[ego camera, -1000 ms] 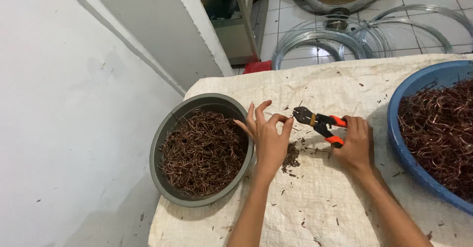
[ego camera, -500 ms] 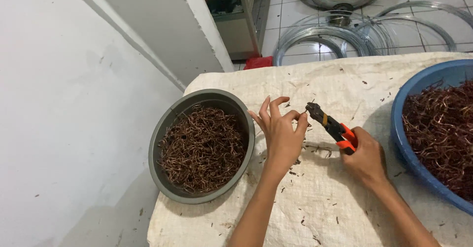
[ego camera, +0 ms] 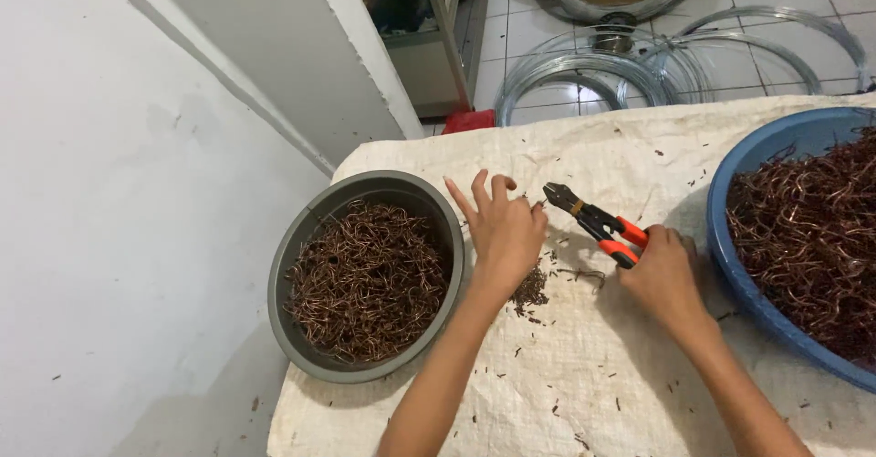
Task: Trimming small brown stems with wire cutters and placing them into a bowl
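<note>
My right hand (ego camera: 664, 276) grips the orange handles of a pair of black cutting pliers (ego camera: 595, 223), whose jaws point up and left toward my left hand. My left hand (ego camera: 500, 227) is raised over the woven sheet with fingers spread, thumb and forefinger pinching a thin bit of brown wire near the plier jaws. A small pile of short wire cuttings (ego camera: 529, 288) lies on the sheet under the left wrist. The grey bowl (ego camera: 301, 238) at left is full of bent brown wire pieces.
A blue basin (ego camera: 757, 160) at right holds a heap of longer brown wire. A white woven sheet (ego camera: 584, 393) covers the work surface. Coils of silver wire (ego camera: 620, 60) lie on the tiled floor behind. A white wall and a cabinet stand at left.
The view has shifted slightly. My left hand has lifted off the sheet and its fingers have curled around a bit of wire; the pliers have tilted closer to it.
</note>
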